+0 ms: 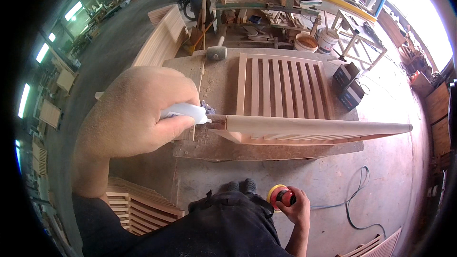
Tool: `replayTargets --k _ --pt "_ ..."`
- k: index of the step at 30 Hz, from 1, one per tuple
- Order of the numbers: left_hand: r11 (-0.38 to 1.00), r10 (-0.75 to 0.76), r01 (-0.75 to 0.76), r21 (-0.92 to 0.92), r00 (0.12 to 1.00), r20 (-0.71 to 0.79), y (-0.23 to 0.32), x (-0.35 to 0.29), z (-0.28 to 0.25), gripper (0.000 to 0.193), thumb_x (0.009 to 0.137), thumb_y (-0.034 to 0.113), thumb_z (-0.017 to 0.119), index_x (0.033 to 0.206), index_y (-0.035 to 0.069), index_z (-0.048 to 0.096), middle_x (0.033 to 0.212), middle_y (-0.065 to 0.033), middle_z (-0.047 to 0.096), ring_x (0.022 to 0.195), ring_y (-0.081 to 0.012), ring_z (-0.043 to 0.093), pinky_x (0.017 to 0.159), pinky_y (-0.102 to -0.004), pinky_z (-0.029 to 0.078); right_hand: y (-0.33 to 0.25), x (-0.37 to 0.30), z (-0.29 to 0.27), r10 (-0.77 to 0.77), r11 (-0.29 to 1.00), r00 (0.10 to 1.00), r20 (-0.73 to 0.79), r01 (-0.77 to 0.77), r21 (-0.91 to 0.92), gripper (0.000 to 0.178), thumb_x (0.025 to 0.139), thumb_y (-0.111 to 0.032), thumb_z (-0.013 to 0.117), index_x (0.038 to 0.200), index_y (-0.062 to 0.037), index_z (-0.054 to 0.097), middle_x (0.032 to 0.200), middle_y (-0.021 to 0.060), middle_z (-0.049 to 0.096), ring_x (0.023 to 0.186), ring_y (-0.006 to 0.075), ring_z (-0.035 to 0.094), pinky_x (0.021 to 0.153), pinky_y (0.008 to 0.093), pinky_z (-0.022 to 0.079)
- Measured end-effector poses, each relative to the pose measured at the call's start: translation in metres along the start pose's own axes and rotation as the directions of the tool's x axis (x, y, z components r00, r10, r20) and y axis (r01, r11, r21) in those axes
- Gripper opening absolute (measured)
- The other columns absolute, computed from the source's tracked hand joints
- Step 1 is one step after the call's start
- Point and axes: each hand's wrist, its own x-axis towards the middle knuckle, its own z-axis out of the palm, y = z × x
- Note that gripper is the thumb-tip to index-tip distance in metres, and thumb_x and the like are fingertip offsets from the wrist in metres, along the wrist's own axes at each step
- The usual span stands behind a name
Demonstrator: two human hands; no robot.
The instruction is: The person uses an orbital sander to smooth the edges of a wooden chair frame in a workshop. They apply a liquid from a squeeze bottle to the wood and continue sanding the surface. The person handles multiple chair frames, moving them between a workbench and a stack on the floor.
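My left hand (pixel 138 109) is closed around a small white squeeze bottle (pixel 184 111) with a narrow nozzle. The nozzle tip points at the left end of a slatted wooden panel (pixel 314 127) standing on edge along the near side of the workbench (pixel 216 83); I cannot tell whether it touches. Low at my side, my right hand (pixel 299 208) grips a red and black orbital sander (pixel 281 197) with a yellow pad. Behind the upright panel, a second slatted panel (pixel 242 85) lies flat on the bench.
A mallet (pixel 217 53) and a dark box (pixel 351 93) sit on the bench. Stacked slatted pieces (pixel 143 209) stand at lower left. A hose or cord (pixel 350 212) curls over the floor at right. Buckets (pixel 327 40) and a timber-loaded rack (pixel 247 5) are beyond.
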Motion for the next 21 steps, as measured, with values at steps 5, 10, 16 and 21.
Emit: replayTargets --k 5,10,16,21 --pt "1.000 0.001 -0.001 -0.007 1.000 0.003 0.0030 0.0032 0.0009 0.016 0.082 0.012 0.078 0.096 0.004 0.078 0.086 -0.0112 0.074 0.077 -0.0248 0.071 0.071 -0.0392 0.055 0.0014 -0.0001 -0.0007 0.004 1.000 1.000 0.003 -0.004 -0.005 0.070 0.065 -0.027 0.097 0.127 -0.0057 0.074 0.116 0.0195 0.075 0.108 0.0385 0.073 0.098 0.0463 0.059" --pt "1.000 -0.009 0.009 -0.004 1.000 0.022 0.0067 0.0078 0.0024 0.017 0.081 0.012 0.078 0.096 0.004 0.079 0.086 -0.0109 0.074 0.078 -0.0250 0.071 0.072 -0.0394 0.056 0.0032 -0.0004 -0.0012 0.023 1.000 1.000 0.015 -0.022 -0.015 0.070 0.065 -0.028 0.097 0.127 -0.0060 0.074 0.116 0.0196 0.075 0.108 0.0384 0.073 0.097 0.0462 0.059" --pt "0.999 -0.043 0.044 -0.028 0.999 0.027 0.0098 0.0085 0.0028 0.017 0.081 0.013 0.078 0.096 0.005 0.079 0.088 -0.0105 0.075 0.079 -0.0250 0.071 0.073 -0.0396 0.057 0.0081 -0.0022 0.0016 0.005 1.000 1.000 -0.003 -0.005 -0.026 0.070 0.065 -0.028 0.097 0.127 -0.0061 0.074 0.114 0.0197 0.075 0.107 0.0384 0.073 0.097 0.0463 0.059" --pt "0.997 -0.020 0.021 -0.075 1.000 0.010 0.0058 0.0055 0.0038 0.018 0.081 0.014 0.079 0.096 0.006 0.079 0.089 -0.0110 0.075 0.082 -0.0258 0.072 0.075 -0.0399 0.057 0.0062 -0.0038 0.0005 -0.002 0.999 1.000 -0.032 0.001 -0.037 0.068 0.064 -0.027 0.097 0.125 -0.0064 0.075 0.114 0.0191 0.075 0.106 0.0384 0.073 0.096 0.0465 0.059"
